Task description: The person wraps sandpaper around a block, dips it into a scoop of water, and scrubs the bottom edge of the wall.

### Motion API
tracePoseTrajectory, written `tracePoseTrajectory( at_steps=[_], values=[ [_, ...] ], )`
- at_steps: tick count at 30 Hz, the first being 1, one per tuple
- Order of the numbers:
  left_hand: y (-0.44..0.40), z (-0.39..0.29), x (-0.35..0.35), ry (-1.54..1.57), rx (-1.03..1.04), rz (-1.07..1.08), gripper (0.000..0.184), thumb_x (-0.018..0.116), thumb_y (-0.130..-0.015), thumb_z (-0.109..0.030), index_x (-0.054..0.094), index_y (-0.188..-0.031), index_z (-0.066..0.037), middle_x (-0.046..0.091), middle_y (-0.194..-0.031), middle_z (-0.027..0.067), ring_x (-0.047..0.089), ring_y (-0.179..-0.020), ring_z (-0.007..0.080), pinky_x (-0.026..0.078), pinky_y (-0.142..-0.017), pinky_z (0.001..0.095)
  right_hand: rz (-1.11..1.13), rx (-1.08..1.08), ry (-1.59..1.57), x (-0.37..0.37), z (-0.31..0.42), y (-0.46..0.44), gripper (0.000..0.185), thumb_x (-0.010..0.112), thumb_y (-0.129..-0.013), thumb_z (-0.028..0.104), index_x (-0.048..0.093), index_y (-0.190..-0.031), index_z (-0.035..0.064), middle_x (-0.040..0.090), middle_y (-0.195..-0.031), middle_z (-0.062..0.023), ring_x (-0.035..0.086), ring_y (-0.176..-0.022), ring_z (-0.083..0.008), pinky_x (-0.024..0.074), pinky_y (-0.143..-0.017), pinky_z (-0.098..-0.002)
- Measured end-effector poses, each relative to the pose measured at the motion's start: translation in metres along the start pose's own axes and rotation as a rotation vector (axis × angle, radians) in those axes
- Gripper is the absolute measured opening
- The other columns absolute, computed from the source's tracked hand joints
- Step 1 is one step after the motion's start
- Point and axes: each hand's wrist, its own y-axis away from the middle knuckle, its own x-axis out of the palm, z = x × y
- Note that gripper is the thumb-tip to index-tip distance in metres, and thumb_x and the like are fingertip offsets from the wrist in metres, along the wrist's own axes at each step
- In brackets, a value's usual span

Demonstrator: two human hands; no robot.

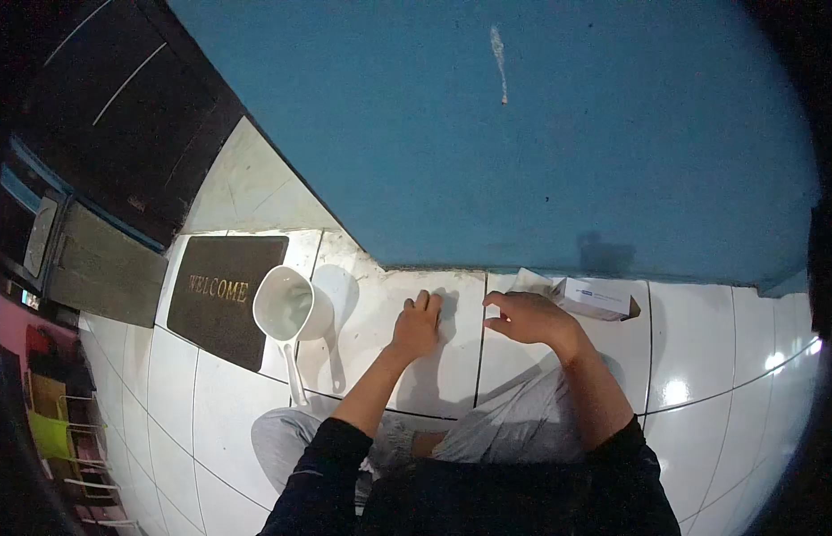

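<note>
My left hand (pixel 418 326) is low over the white floor tiles, back of the hand up. Its fingers are slightly apart and bent downward, and nothing shows in them. To its right, my right hand (pixel 528 318) is curled, thumb and forefinger close together. A small white patch shows between them; whether it is an object or the floor, I cannot tell. Behind the right hand lies a white box (pixel 595 297) with blue print and a dark opening at its right end. A white dipper (pixel 319 314) with a long handle stands left of my left hand, holding what looks like water.
A dark doormat (pixel 215 308) with WELCOME on it lies left of the dipper. A blue wall (pixel 523 161) rises directly behind the tiles. Something pale (pixel 531 281) sits against the wall beside the box. My legs (pixel 523 420), in grey trousers, are folded in front.
</note>
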Motion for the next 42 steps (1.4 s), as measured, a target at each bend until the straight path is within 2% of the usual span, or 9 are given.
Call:
tracePoseTrajectory(
  at_steps=[3,9,14,17,21,23,28,40,42],
  values=[
    [0.003,0.003,0.001,0.075,0.131,0.026,0.038,0.056,-0.068,-0.004,0.042,-0.103,-0.007,0.039,-0.102,0.0166,0.045,-0.09,0.0365,0.04,-0.077,0.0426,0.025,-0.004,0.006,0.0,-0.013,0.002,0.035,0.052,-0.079,0.03,0.047,-0.106,0.0073,0.059,-0.081,-0.0143,0.057,-0.078,-0.0282,0.0427,-0.067,-0.0374],
    [0.005,0.017,0.005,0.236,-0.03,-0.218,0.04,0.057,-0.065,0.003,0.052,-0.102,-0.01,0.04,-0.108,0.0203,0.045,-0.096,0.0382,0.04,-0.083,0.0401,0.037,0.025,-0.049,-0.012,-0.009,0.007,0.037,0.05,-0.081,0.031,0.046,-0.108,0.0054,0.059,-0.085,-0.0156,0.056,-0.08,-0.0286,0.0424,-0.068,-0.0374],
    [-0.003,0.028,-0.007,0.089,-0.122,-0.309,0.035,0.053,-0.068,0.002,0.053,-0.1,-0.012,0.04,-0.115,0.0206,0.046,-0.096,0.0365,0.042,-0.08,0.0395,0.051,0.02,-0.095,-0.013,-0.01,0.007,0.037,0.05,-0.081,0.03,0.046,-0.107,0.0044,0.058,-0.087,-0.0178,0.056,-0.082,-0.0315,0.042,-0.071,-0.0392],
    [-0.011,0.028,-0.006,0.309,-0.188,-0.353,0.037,0.056,-0.069,0.005,0.053,-0.102,-0.011,0.037,-0.119,0.0198,0.047,-0.1,0.035,0.042,-0.082,0.038,0.032,-0.01,-0.099,-0.012,-0.012,0.007,0.036,0.049,-0.081,0.03,0.046,-0.107,0.0045,0.059,-0.086,-0.0179,0.056,-0.081,-0.032,0.0422,-0.071,-0.0396],
    [-0.024,0.013,0.005,0.45,-0.071,-0.326,0.036,0.056,-0.07,0.004,0.052,-0.102,-0.01,0.037,-0.121,0.0201,0.047,-0.101,0.0347,0.042,-0.082,0.0375,0.034,-0.012,-0.098,-0.016,-0.011,0.008,0.035,0.05,-0.082,0.029,0.046,-0.107,0.0058,0.06,-0.084,-0.0166,0.057,-0.078,-0.0303,0.0429,-0.067,-0.0383],
    [-0.033,-0.006,0.006,0.254,0.034,-0.389,0.037,0.055,-0.071,0.005,0.053,-0.103,-0.011,0.039,-0.119,0.0218,0.047,-0.102,0.035,0.042,-0.082,0.0371,0.031,0.0,-0.103,-0.018,-0.01,0.009,0.035,0.05,-0.082,0.029,0.046,-0.107,0.0056,0.06,-0.084,-0.0167,0.057,-0.078,-0.0302,0.0428,-0.068,-0.0383],
    [-0.048,-0.026,0.015,0.22,0.085,-0.336,0.042,0.056,-0.068,0.002,0.055,-0.107,-0.015,0.042,-0.117,0.0182,0.046,-0.1,0.0339,0.041,-0.083,0.0382,0.045,0.03,-0.129,-0.02,-0.012,0.012,0.037,0.049,-0.081,0.031,0.046,-0.106,0.0036,0.058,-0.089,-0.0198,0.055,-0.085,-0.033,0.0418,-0.074,-0.0402],
    [-0.061,-0.041,0.017,-0.104,0.045,-0.322,0.034,0.054,-0.072,-0.007,0.055,-0.105,-0.016,0.045,-0.1,0.0163,0.052,-0.086,0.0329,0.049,-0.065,0.0368,0.045,0.015,-0.145,-0.02,-0.01,0.011,0.037,0.049,-0.081,0.033,0.047,-0.106,0.0051,0.058,-0.089,-0.0186,0.056,-0.086,-0.0322,0.0417,-0.076,-0.0409],
    [-0.062,-0.044,0.012,-0.143,0.013,-0.216,0.032,0.052,-0.073,-0.008,0.055,-0.104,-0.015,0.045,-0.097,0.0161,0.053,-0.083,0.033,0.05,-0.062,0.0359,0.039,0.015,-0.133,-0.018,-0.011,0.011,0.038,0.049,-0.081,0.033,0.047,-0.106,0.005,0.058,-0.09,-0.0189,0.056,-0.087,-0.0324,0.0418,-0.076,-0.0408]
  ],
)
